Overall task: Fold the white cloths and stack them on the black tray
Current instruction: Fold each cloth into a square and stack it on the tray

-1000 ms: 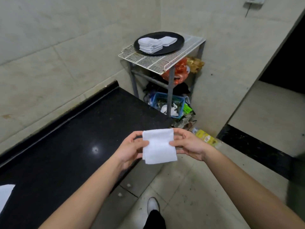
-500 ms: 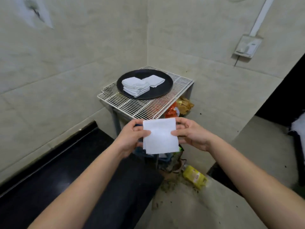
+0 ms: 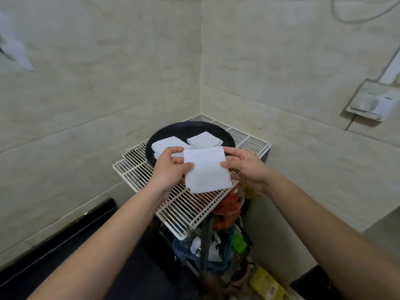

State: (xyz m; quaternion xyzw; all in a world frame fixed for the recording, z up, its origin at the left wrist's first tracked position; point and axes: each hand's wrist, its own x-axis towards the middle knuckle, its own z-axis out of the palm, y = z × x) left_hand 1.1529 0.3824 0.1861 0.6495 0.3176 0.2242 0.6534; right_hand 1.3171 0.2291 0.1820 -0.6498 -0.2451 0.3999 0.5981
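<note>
A folded white cloth (image 3: 206, 171) is held flat between my left hand (image 3: 170, 169) and my right hand (image 3: 245, 169), each pinching one side edge. It hovers over the near rim of the round black tray (image 3: 186, 129), which rests on a white wire rack (image 3: 184, 206) in the wall corner. On the tray lies a stack of folded white cloths (image 3: 165, 145) at the left and a single folded cloth (image 3: 204, 140) at the right. My hands hide the tray's front part.
The black counter (image 3: 71, 263) runs along the left wall below the rack. Under the rack sit an orange bag (image 3: 228, 204), a blue basket with clutter (image 3: 207, 250) and a yellow packet (image 3: 267, 285) on the floor. A wall socket box (image 3: 372, 101) hangs at the right.
My hands have carried the folded cloth forward and up from over the counter's end to just above the tray's near edge. The rack and tray now appear closer and lower in view.
</note>
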